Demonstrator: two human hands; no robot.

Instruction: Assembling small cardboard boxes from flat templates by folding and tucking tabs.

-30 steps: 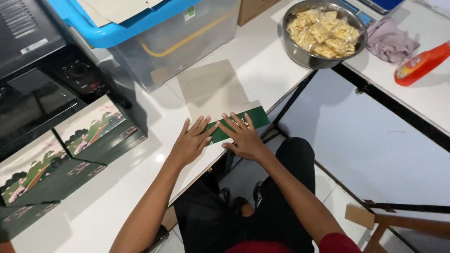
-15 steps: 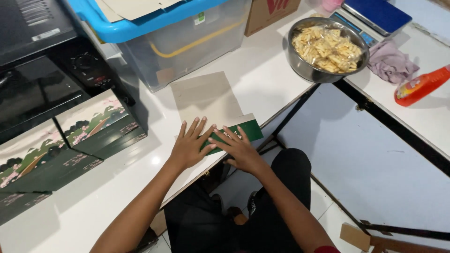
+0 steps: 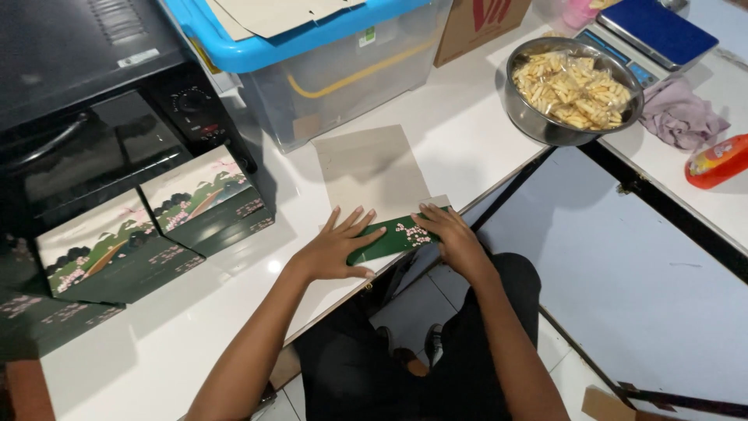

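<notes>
flat unfolded brown-and-green printed cardboard box blank [image 3: 382,204] at the white bench [image 3: 195,327] front edge. left hand [image 3: 335,251] and right hand [image 3: 450,234] open, pressing its green flap. looks light, stiff, creasable; hold by the edges.

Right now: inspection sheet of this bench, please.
Surface: white table, hard and glossy.
Job's things: flat cardboard blank, its green flap folded at the table edge.
Clutter: two green printed boxes, black oven, clear bin with blue lid, steel bowl of bagged snacks, scale, cloth, red bottle.
Hands: left hand and right hand both flat on the flap.
Cables: nothing seen.
Surroundings: pale floor, second table at right.
</notes>
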